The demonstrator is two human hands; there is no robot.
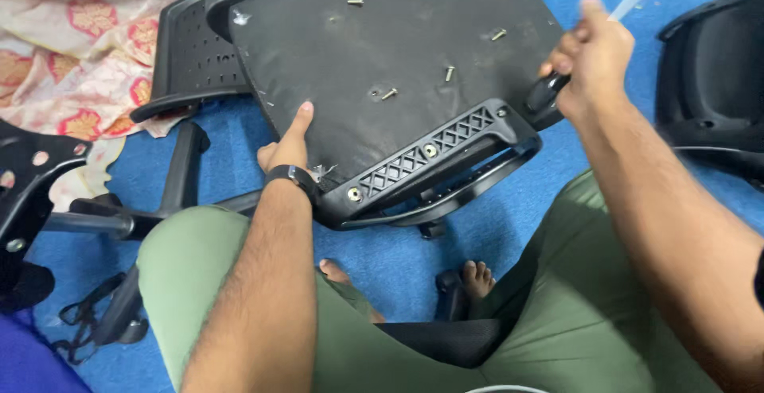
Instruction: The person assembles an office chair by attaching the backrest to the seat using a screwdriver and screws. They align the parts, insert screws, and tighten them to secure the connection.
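Mid-assembly, by the look of it: upturned black chair seat (382, 59) tilted up from the blue floor (398, 258), underside facing the camera, at the far centre of the scene. Several loose screws (389, 94) scattered on that underside, and the armrest bracket (430, 158) along the near edge already carrying bolts. Next move probably calls for keeping the seat steady and seating one screw squarely in its hole. Left hand (288, 145) flat against the seat's near-left edge, fingers extended, bracing rather than gripping. Right hand (593, 63) raised at the right, curled shut around a black tool handle (545, 95), blurred, forearm reaching away.
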